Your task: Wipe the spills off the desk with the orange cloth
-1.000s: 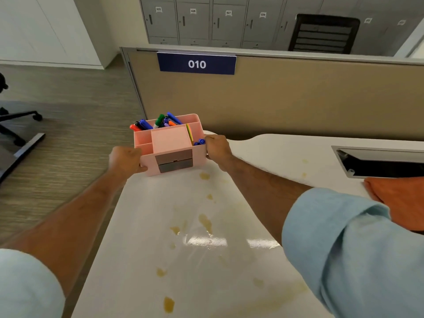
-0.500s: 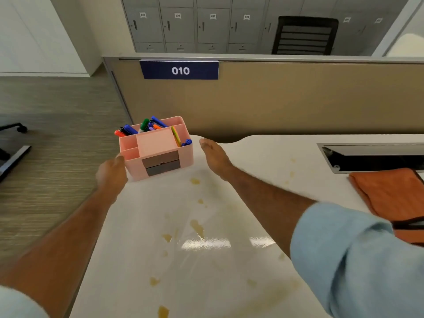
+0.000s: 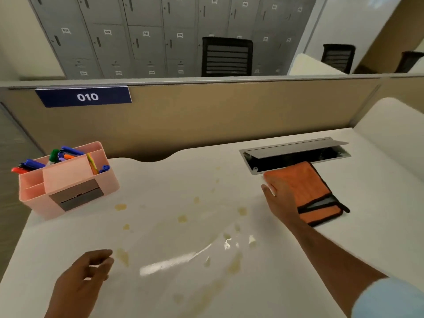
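Observation:
The folded orange cloth (image 3: pixel 309 191) with black trim lies on the white desk (image 3: pixel 160 180), right of centre, just in front of the cable tray. My right hand (image 3: pixel 278 198) rests flat on the cloth's left edge, fingers spread, not gripping it. My left hand (image 3: pixel 89 269) hovers low over the desk's near left part, fingers loosely curled and holding nothing. Yellowish spills (image 3: pixel 182 218) dot the desk's middle, with a wet shiny smear (image 3: pixel 229 243) between my two hands.
A pink organiser (image 3: pixel 68 187) full of markers stands at the desk's far left corner. An open metal cable tray (image 3: pixel 296 154) is sunk into the desk behind the cloth. A beige partition (image 3: pixel 206 115) with a "010" label backs the desk.
Both hands have let go of the pink organiser, which stays at the far left. My right hand has swung right onto the orange cloth; my left hand has drawn back towards me.

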`<action>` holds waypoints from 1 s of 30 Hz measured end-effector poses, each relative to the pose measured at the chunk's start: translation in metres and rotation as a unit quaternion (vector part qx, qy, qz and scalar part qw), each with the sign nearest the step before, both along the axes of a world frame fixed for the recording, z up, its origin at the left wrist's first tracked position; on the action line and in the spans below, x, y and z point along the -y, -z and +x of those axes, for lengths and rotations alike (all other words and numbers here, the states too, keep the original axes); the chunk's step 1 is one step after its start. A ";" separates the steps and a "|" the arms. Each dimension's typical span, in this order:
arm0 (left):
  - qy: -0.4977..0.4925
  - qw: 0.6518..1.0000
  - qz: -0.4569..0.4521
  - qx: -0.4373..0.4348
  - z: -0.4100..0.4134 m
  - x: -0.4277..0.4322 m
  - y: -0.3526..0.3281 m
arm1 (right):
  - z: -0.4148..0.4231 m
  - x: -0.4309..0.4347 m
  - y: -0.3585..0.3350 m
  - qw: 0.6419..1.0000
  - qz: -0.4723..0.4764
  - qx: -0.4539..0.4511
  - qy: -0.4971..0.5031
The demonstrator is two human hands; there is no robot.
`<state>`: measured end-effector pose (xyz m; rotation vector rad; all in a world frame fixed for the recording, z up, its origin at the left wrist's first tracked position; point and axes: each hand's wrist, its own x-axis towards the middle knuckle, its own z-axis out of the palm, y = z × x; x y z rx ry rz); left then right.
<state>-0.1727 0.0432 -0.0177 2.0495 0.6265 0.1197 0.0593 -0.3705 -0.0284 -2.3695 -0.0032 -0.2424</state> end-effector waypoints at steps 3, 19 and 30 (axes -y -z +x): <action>0.071 0.997 -0.006 0.000 0.024 0.047 -0.013 | 0.004 0.050 -0.005 0.998 -0.050 -0.018 0.042; 0.187 0.975 -0.120 -0.017 0.167 0.260 -0.016 | 0.026 0.086 0.011 0.985 -0.164 -0.048 -0.006; 0.127 0.992 -0.017 0.000 0.240 0.362 -0.030 | -0.017 0.061 -0.003 0.982 0.086 0.060 -0.157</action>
